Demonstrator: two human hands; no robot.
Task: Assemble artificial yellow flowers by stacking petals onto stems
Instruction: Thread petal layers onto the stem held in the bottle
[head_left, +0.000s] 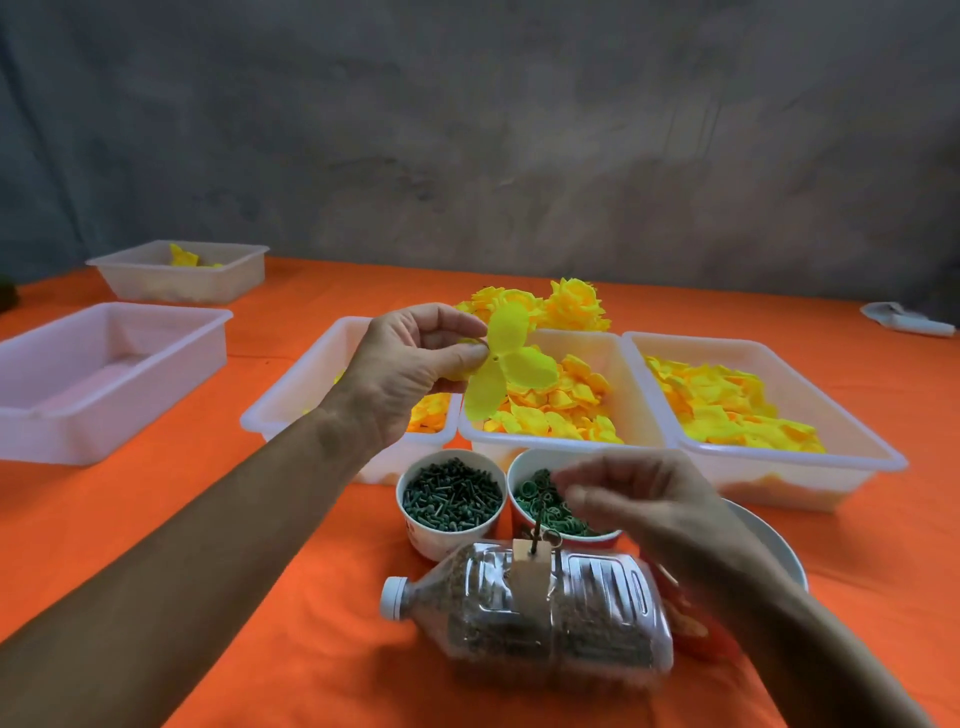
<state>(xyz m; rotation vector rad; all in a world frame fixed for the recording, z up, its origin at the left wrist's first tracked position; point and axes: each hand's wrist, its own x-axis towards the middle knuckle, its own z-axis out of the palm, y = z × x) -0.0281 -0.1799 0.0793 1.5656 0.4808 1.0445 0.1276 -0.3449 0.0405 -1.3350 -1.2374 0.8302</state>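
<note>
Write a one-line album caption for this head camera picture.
Left hand pinches a yellow petal piece above petal trays while the right hand hovers over a cup of green rings.

Light is even and soft, fairly bright on the orange worktop (156, 519), dimmer on the grey wall (467, 130) beyond the fingers. Shadows are faint. The right hand (639, 499) is motion-blurred; the bottle (545, 608) below it shows mild glare. Wide-angle bending curves the edges.
</note>
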